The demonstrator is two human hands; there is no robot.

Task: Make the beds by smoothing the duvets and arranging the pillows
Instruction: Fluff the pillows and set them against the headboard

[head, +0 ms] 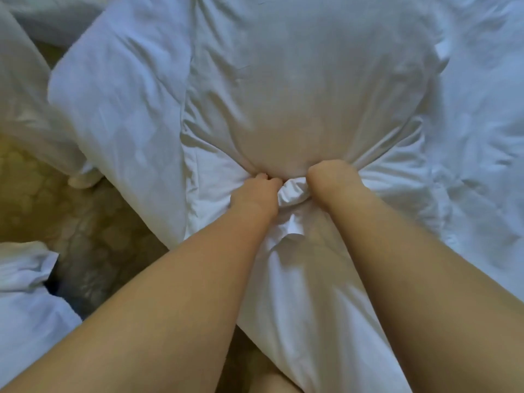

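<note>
The floor (93, 236) is carpet in a dull yellow-brown with a faint pattern of rounded shapes, visible as a diagonal strip from the left edge to the bottom centre, lit warm yellow at the far left and dropping into dark shadow at the lower left.

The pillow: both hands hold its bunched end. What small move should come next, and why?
Probably fold the bunched fabric under the pillow. The left hand and the right hand both grip it, and the pillow bulges full beyond them, so only this loose end seems unfinished.
</note>
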